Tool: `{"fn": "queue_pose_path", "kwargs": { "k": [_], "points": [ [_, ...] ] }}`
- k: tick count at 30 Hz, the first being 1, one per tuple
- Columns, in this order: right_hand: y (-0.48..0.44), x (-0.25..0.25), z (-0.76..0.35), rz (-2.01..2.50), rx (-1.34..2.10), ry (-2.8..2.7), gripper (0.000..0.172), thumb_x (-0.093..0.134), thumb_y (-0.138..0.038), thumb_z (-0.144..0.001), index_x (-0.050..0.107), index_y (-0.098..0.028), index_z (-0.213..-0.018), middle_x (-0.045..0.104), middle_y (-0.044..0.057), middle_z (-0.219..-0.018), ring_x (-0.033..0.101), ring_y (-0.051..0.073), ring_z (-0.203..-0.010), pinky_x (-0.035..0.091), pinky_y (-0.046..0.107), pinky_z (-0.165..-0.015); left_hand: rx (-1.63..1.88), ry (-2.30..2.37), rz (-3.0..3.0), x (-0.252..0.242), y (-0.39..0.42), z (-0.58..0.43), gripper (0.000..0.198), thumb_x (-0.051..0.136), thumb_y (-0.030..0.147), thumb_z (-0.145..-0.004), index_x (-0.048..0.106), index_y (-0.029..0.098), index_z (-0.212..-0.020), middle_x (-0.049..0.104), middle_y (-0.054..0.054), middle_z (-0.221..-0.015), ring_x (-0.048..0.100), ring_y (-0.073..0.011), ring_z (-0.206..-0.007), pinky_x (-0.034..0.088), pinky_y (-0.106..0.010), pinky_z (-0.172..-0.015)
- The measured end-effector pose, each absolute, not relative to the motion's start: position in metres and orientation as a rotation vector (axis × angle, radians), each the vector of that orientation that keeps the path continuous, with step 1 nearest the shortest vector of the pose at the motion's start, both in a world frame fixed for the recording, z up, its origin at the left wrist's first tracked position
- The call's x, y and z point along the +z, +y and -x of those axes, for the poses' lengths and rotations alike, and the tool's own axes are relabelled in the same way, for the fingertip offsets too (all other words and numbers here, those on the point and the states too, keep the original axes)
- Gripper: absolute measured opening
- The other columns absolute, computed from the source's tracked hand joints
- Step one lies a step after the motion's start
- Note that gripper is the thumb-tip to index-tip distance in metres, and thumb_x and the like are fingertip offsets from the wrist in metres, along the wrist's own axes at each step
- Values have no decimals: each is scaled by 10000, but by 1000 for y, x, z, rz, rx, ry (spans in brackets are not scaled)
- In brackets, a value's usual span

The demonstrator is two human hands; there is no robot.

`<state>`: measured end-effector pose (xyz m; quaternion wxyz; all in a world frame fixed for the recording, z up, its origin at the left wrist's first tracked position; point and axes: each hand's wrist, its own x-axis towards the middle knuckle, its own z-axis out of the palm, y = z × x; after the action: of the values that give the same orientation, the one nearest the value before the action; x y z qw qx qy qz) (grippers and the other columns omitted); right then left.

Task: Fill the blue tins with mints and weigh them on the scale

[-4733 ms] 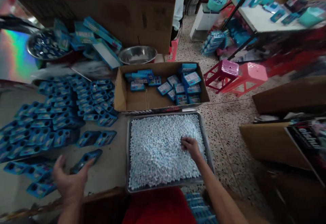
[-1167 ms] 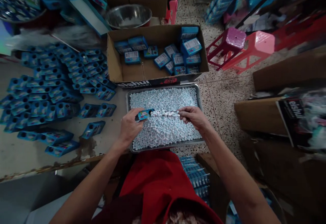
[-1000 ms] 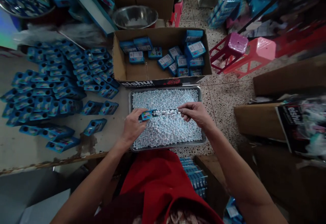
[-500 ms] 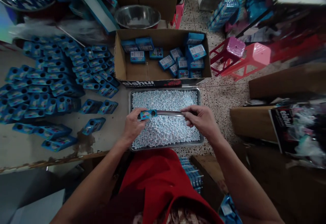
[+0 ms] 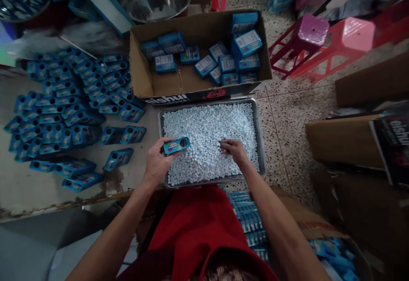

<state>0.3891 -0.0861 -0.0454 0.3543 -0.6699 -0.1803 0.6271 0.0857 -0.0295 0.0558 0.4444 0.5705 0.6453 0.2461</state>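
over tray [image 5: 260, 144]: left hand [image 5: 156, 163] holds blue box [image 5: 176, 145] near edge.

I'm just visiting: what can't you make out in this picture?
Head view, all of it:
1. The small blue box in the left hand: its print is too small to read, and its inside is hidden.
2. The right hand: its fingers dip into the candies, which hide whether they pinch any.
3. The printed carton: cut off by the right edge.

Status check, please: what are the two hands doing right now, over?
Left hand holds small blue box above the tray. Right hand down in the white pellets, grip unclear. Nothing blocking either hand.
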Motion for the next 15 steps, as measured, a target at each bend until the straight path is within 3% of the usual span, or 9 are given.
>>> {"fn": "queue_pose_path", "kwargs": {
  "k": [7,15],
  "points": [
    [-91,10,-428,1654,1705,-441,520,968,-474,-546,780,-126,-884,667,13,-615,515,76,-486,406,193,-472,557,1620,-1596,67,-32,-92,311,727,330,-761,709,215,-1049,755,-40,-1014,698,-234,-923,529,-336,-868],
    [-43,79,-412,1621,1781,-720,380,923,-413,-651,810,-153,-905,683,12,-627,538,77,-482,428,191,-453,575,1567,-1643,68,-32,-93,313,685,229,-770,727,210,-1079,770,-44,-1093,710,-240,-1006,536,-347,-970]
  ]
}}
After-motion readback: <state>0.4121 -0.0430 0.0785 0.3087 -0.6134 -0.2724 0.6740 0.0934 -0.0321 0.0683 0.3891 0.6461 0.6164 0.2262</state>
